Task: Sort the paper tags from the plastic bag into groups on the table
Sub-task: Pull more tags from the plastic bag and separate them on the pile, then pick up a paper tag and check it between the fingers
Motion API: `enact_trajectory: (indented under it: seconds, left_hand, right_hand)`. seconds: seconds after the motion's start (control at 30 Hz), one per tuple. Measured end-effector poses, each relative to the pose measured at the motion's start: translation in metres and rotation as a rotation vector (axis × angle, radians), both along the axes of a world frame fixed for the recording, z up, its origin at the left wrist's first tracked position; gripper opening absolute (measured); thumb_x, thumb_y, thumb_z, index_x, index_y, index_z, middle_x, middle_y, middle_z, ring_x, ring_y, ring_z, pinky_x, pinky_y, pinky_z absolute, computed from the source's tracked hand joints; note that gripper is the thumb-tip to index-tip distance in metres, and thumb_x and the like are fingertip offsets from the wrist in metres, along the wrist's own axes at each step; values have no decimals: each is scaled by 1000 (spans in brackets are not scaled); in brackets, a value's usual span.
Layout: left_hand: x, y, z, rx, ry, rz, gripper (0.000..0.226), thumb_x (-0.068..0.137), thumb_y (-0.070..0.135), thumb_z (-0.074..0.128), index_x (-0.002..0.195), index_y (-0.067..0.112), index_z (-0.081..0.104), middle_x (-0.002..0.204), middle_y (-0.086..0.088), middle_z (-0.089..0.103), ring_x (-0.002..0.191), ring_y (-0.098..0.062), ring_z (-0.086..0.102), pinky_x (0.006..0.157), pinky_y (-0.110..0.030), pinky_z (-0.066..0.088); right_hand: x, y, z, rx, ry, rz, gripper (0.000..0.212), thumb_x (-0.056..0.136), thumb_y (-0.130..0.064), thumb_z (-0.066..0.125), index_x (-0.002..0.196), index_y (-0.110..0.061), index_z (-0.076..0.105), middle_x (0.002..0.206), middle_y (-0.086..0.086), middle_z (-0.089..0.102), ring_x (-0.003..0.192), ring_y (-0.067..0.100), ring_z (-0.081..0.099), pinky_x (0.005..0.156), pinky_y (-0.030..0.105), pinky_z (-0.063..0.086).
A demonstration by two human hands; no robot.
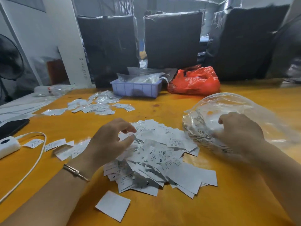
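Observation:
A loose heap of white paper tags (161, 159) with printed size marks lies in the middle of the yellow table (236, 201). My left hand (109, 142) hovers at the heap's left edge, its fingers curved over the tags with thumb and forefinger close together; whether they pinch a tag is unclear. My right hand (237, 132), blurred, grips the clear plastic bag (241, 108) at the right, which still has tags inside. A single blank tag (113, 205) lies alone near the front. A few tags (55, 144) sit in a row at the left.
Small bagged tags (96, 105) are spread at the back left. A lilac plastic tray (136, 88) and a red plastic bag (195, 82) stand at the far edge before dark wrapped bundles. A white power bank (7, 145) with a cable and a black phone (13, 127) lie at the left.

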State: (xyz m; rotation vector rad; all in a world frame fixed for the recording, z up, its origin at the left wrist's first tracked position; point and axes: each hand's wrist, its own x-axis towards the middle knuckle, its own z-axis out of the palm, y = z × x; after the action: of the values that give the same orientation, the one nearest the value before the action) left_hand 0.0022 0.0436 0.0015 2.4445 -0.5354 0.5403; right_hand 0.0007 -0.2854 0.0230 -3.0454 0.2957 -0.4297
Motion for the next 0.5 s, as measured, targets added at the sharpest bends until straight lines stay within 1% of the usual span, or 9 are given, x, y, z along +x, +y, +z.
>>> enact_trajectory:
  seconds: [0.03,0.07,0.1,0.13,0.2,0.23,0.3,0.37,0.5]
  left_hand:
    - [-2,-4,-1,12,3,-39,11,88,23,72,98,29,70,98,18,63,94,-2,59,68,-26,53]
    - [-2,-6,-2,13,5,-64,12,88,24,72,98,29,71,99,18,63,94,-2,60,69,-27,54]
    - [-2,-7,-2,10,3,-79,12,88,23,72,98,30,71,99,19,64,93,-2,60,69,-27,54]
    - [-2,-8,-2,7,0,-87,12,88,23,72,98,30,71,99,20,64,93,-2,60,69,-27,54]
    - [-3,-9,-3,4,-8,-93,12,87,21,73,96,29,71,98,20,64,92,-2,61,69,-27,55]
    - [-3,-9,-3,1,-13,-92,12,87,20,73,95,28,72,97,20,65,92,-2,61,69,-27,55]
    - [-3,-9,-2,-5,-24,-88,12,86,18,74,92,28,72,95,20,66,90,-1,61,67,-25,54]
    - [-3,-8,-2,-14,-32,-89,13,86,15,74,91,26,73,93,19,66,89,-2,62,65,-21,53]
    - [-4,-11,-2,-14,-39,-98,12,85,13,74,92,23,74,92,18,67,89,-2,63,65,-22,54]
  right_hand:
    - [1,-2,-1,10,24,-7,44,85,-52,62,109,-15,62,114,5,59,107,27,54,74,34,46]
    - [2,-2,-2,10,42,-15,46,85,-54,62,110,-15,62,115,5,58,108,27,53,74,34,45]
    - [3,-3,-2,1,52,-22,43,86,-52,63,108,-15,63,114,5,58,108,27,53,74,34,45]
    - [4,-4,-3,-10,44,-21,35,87,-45,64,104,-15,65,112,6,59,106,27,54,74,34,46]
    - [4,-6,-4,-14,-2,-18,12,88,-26,66,93,-15,69,103,6,64,97,27,58,74,34,51]
    - [4,-7,-3,2,-26,-18,7,88,-20,66,88,-15,70,99,6,67,93,28,59,73,34,52]
    - [3,-7,-3,34,-70,-13,10,90,-22,65,85,-16,72,94,5,69,91,27,61,71,32,51]
    - [4,-8,-3,45,-120,-7,13,92,-23,63,87,-15,73,92,6,69,90,28,61,70,32,49]
    - [7,-13,-4,40,-159,-27,14,92,-15,59,88,-10,72,88,10,69,84,31,59,66,31,47]
